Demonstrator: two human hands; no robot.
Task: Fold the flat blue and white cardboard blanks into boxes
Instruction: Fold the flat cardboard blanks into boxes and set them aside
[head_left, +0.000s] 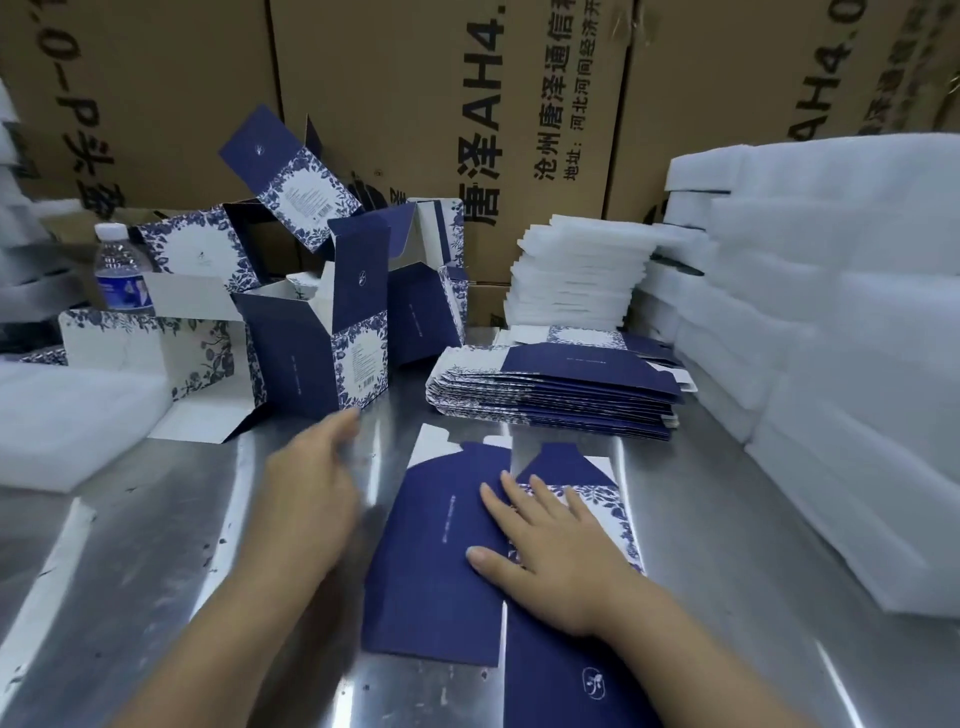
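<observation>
A flat blue and white cardboard blank (431, 561) lies on the metal table (156, 571) in front of me. My right hand (550, 540) rests flat on it with fingers spread. My left hand (317, 478) hovers just left of the blank, fingers relaxed, reaching toward a folded box (311, 353) that stands upright with its lid flap raised. A stack of flat blanks (556, 389) sits behind the blank. Several more folded boxes (421, 291) are piled at the back left.
White foam sheets are stacked at the right (841, 338) and back centre (576, 275), with more foam at the left (67, 415). A water bottle (122, 270) stands at the back left. Large brown cartons (447, 104) wall off the rear.
</observation>
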